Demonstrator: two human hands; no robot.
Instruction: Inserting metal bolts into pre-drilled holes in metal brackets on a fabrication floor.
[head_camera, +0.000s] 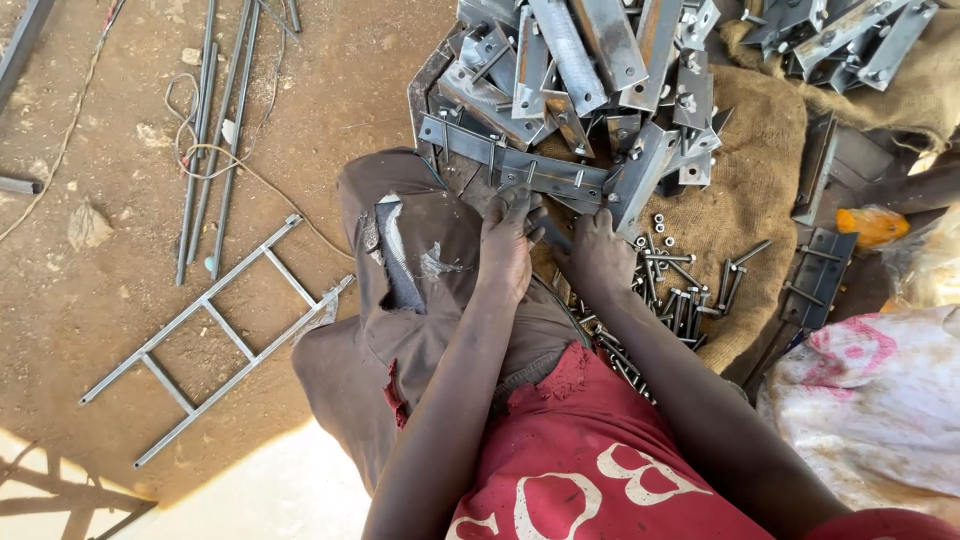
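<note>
A heap of grey steel brackets (590, 70) fills the burlap sacking (750, 190) ahead of us. Below that heap, our left hand (508, 245) curls its grip over a long steel bracket (520, 165), whose long axis runs left to right, tilting slightly down rightward. Our right hand (600, 250) rests closed against the bracket's right end; what it holds, we cannot tell. Bolts (680, 285) lie scattered right of the hands.

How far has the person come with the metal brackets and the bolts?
Many brackets in the pile already carry bolts. The left hand and right hand now hold a long bracket at the knee. Loose bolts remain on the burlap sack, so work seems left.
</note>
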